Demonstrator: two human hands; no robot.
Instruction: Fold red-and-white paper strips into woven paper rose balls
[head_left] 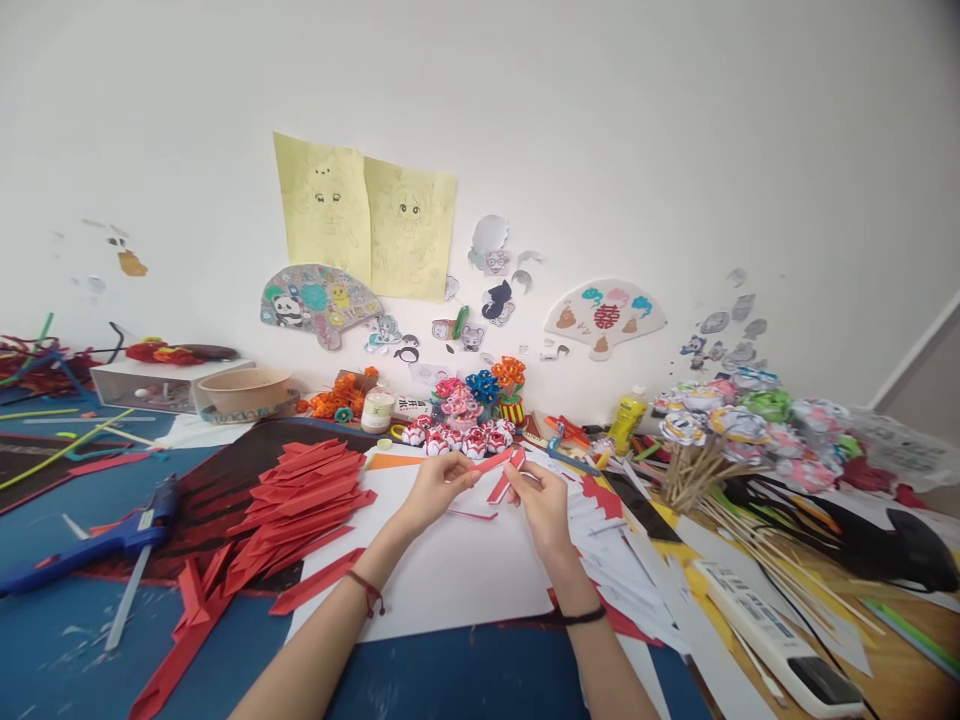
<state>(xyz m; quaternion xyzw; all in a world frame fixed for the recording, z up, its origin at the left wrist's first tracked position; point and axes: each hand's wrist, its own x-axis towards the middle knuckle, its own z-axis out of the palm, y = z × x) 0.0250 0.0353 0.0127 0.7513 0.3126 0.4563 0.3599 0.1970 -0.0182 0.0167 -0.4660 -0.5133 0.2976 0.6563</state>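
Above a white sheet of paper (450, 580), my two hands hold one folded red paper strip (496, 462) with white edges. The fingers of my left hand (439, 488) pinch its left end. My right hand (538, 497) grips the other end, where the strip bends over and a short piece points down. A thin red paper piece (474, 515) lies on the sheet just below. Left of my hands is a heap of folded red strips (304, 495). White paper strips (600, 550) are spread to the right of my right hand.
A blue glue gun (139, 530) lies at the left. Red and white paper flowers (454, 440) and a white jar (377, 410) stand behind my hands. At the right are paper flowers on sticks (705, 425), a yellow bottle (627, 420) and a white power strip (772, 635).
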